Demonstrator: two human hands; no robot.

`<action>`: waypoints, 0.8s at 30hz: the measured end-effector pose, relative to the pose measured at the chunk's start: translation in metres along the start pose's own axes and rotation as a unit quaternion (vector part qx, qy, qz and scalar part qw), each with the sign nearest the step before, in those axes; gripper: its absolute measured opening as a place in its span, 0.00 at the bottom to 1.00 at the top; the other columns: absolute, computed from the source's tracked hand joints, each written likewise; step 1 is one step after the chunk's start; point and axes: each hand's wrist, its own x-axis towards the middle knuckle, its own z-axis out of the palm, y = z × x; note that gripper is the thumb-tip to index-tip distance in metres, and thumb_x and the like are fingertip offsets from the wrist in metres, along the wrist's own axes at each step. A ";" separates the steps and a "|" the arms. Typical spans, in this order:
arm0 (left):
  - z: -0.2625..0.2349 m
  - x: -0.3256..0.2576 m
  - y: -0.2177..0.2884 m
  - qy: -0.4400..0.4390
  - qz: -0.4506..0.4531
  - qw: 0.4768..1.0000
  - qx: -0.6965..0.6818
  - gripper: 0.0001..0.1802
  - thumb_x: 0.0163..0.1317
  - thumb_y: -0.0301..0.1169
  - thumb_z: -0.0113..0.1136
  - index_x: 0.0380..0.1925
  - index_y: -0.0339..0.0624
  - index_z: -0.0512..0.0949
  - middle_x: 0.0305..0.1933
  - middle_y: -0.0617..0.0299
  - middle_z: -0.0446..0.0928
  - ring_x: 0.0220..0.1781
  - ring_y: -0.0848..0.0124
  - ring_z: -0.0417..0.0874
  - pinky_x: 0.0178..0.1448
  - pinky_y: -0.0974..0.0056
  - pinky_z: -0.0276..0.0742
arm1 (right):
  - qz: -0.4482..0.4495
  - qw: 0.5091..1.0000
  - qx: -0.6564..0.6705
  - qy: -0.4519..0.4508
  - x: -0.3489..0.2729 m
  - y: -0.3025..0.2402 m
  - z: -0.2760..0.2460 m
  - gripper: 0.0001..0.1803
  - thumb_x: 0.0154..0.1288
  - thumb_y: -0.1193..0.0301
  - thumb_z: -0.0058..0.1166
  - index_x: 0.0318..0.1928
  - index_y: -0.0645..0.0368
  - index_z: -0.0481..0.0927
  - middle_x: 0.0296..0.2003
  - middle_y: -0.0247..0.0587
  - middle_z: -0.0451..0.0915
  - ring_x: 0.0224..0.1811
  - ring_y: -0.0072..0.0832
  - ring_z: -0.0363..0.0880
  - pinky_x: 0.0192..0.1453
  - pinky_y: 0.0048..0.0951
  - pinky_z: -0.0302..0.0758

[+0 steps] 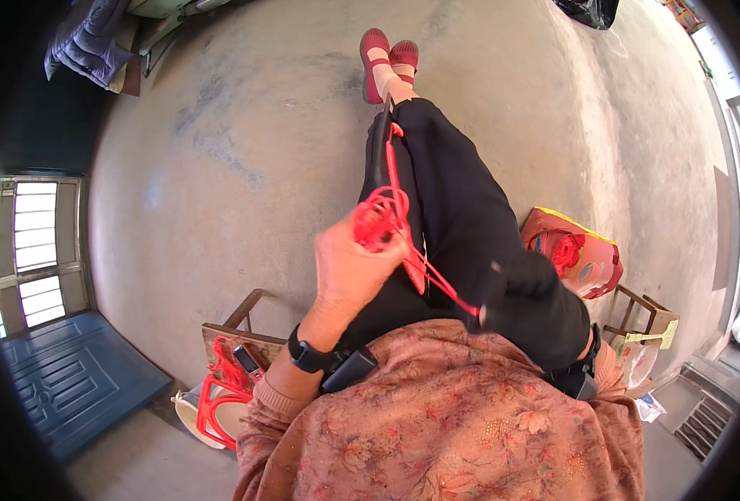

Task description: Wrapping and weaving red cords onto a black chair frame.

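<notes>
My left hand is closed around a looped bundle of thin red cord, its fingers curled over my lap. A strand goes up from the bundle to an orange-red knot near the top of a long, narrow dark strip lying along my legs. Another strand stretches down to the right, to the fingertips of my right hand, which wears a black glove with bare fingertips and pinches the cord. A flat red piece lies between my thighs, partly behind the cord.
At my right stands a red bag with a yellow rim, holding more red cord. Left of me, a wooden bench bears red cord and a small device, beside a red plastic frame. A blue door is farther left.
</notes>
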 end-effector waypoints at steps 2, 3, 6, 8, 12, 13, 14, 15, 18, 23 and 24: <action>-0.014 0.002 -0.012 -0.014 -0.031 0.999 0.003 0.13 0.48 0.30 0.72 0.30 0.35 0.78 0.22 0.65 0.78 0.24 0.83 0.75 0.29 0.69 0.72 | -0.114 0.971 -0.197 0.073 0.022 0.002 -0.017 0.03 0.62 0.76 0.53 0.35 0.61 0.76 0.25 0.31 0.73 0.27 0.18 0.72 0.34 0.21 0.69; -0.020 0.006 -0.016 -0.036 -0.055 0.998 -0.006 0.12 0.48 0.29 0.72 0.30 0.36 0.79 0.22 0.65 0.78 0.25 0.83 0.75 0.30 0.69 0.73 | -0.168 0.934 -0.295 0.116 0.034 -0.001 -0.028 0.05 0.61 0.74 0.53 0.37 0.61 0.76 0.24 0.31 0.72 0.27 0.19 0.72 0.33 0.20 0.67; -0.042 0.021 -0.033 -0.033 -0.077 0.974 -0.210 0.17 0.62 0.36 0.62 0.44 0.36 0.75 0.34 0.59 0.80 0.34 0.75 0.81 0.37 0.67 0.78 | -0.104 0.966 -0.078 0.224 0.068 -0.023 -0.037 0.10 0.62 0.72 0.51 0.43 0.61 0.76 0.25 0.25 0.67 0.28 0.13 0.66 0.34 0.17 0.64; -0.046 0.032 -0.032 -0.068 -0.075 0.919 -0.381 0.25 0.71 0.45 0.47 0.57 0.35 0.67 0.52 0.52 0.75 0.49 0.63 0.80 0.51 0.59 0.78 | -0.126 0.960 -0.153 0.197 0.086 -0.003 -0.056 0.10 0.58 0.73 0.55 0.42 0.60 0.78 0.31 0.29 0.74 0.35 0.18 0.71 0.40 0.22 0.69; -0.010 0.016 -0.025 -0.087 -0.161 0.924 -0.335 0.32 0.72 0.51 0.41 0.61 0.33 0.65 0.59 0.49 0.70 0.59 0.61 0.73 0.63 0.56 0.70 | -0.330 0.820 -0.446 0.143 0.125 0.053 -0.055 0.10 0.53 0.71 0.60 0.37 0.59 0.80 0.37 0.38 0.79 0.40 0.31 0.76 0.47 0.30 0.73; 0.001 0.011 -0.030 -0.129 -0.118 0.926 -0.334 0.32 0.73 0.51 0.40 0.61 0.32 0.65 0.58 0.53 0.71 0.59 0.63 0.73 0.63 0.58 0.69 | -0.297 0.827 -0.451 0.158 0.130 0.061 -0.042 0.11 0.54 0.70 0.60 0.38 0.59 0.80 0.38 0.41 0.79 0.39 0.34 0.77 0.48 0.31 0.74; 0.004 0.009 -0.026 -0.129 -0.071 0.951 -0.273 0.31 0.73 0.50 0.40 0.61 0.32 0.65 0.57 0.53 0.72 0.58 0.64 0.74 0.62 0.59 0.70 | -0.260 0.832 -0.458 0.176 0.130 0.066 -0.035 0.12 0.54 0.69 0.61 0.38 0.60 0.81 0.39 0.43 0.80 0.38 0.37 0.77 0.49 0.33 0.74; 0.003 0.008 -0.021 -0.127 -0.024 0.969 -0.210 0.31 0.73 0.49 0.40 0.60 0.32 0.66 0.56 0.54 0.73 0.56 0.65 0.75 0.61 0.60 0.71 | -0.258 0.832 -0.458 0.176 0.128 0.066 -0.033 0.12 0.54 0.69 0.61 0.38 0.60 0.81 0.39 0.43 0.80 0.38 0.37 0.77 0.49 0.33 0.74; -0.007 0.007 -0.009 -0.095 -0.056 0.949 -0.294 0.29 0.73 0.48 0.40 0.58 0.32 0.68 0.53 0.52 0.75 0.52 0.67 0.77 0.57 0.62 0.74 | -0.098 0.923 -0.323 0.183 0.117 0.049 -0.037 0.14 0.55 0.70 0.60 0.42 0.62 0.80 0.43 0.45 0.79 0.43 0.35 0.79 0.47 0.30 0.75; -0.030 0.012 -0.029 -0.086 -0.075 0.925 -0.363 0.24 0.73 0.46 0.41 0.51 0.34 0.71 0.51 0.50 0.75 0.48 0.65 0.80 0.51 0.62 0.78 | -0.193 0.921 -0.294 0.165 0.099 0.054 -0.059 0.13 0.60 0.71 0.54 0.44 0.63 0.79 0.44 0.45 0.78 0.44 0.32 0.79 0.47 0.30 0.75; -0.039 0.012 -0.036 -0.113 -0.088 0.911 -0.388 0.24 0.73 0.47 0.40 0.48 0.35 0.72 0.51 0.48 0.75 0.47 0.64 0.81 0.50 0.61 0.79 | -0.311 0.823 -0.441 0.177 0.095 0.052 -0.064 0.13 0.63 0.70 0.52 0.45 0.63 0.78 0.44 0.44 0.78 0.44 0.32 0.79 0.47 0.30 0.75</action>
